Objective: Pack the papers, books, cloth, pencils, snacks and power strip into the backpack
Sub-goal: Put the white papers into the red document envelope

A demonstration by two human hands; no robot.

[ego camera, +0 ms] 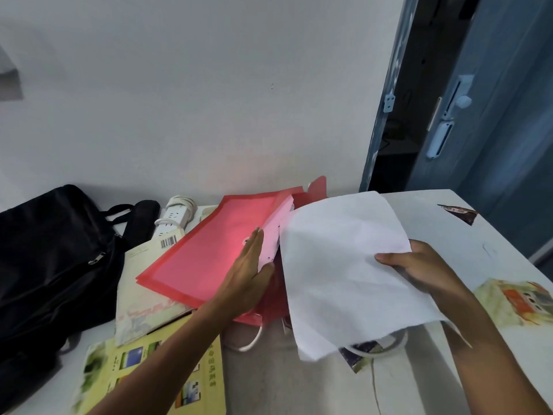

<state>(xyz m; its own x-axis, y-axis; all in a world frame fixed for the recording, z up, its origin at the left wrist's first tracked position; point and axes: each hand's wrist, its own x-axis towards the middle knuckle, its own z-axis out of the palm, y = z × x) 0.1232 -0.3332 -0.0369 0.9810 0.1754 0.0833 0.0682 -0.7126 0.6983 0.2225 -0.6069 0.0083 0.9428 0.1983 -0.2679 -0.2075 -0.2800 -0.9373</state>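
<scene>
A white sheet of paper (344, 271) hangs tilted beside my red folder (206, 250), which holds more pages. My black backpack (51, 259) slumps at the table's left, a white power strip (173, 220) and two books (140, 295) near it.

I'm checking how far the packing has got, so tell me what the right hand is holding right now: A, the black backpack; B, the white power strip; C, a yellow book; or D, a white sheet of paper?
D: the right hand pinches the white sheet of paper by its edge beside the red folder, while the power strip lies on the table.
</scene>
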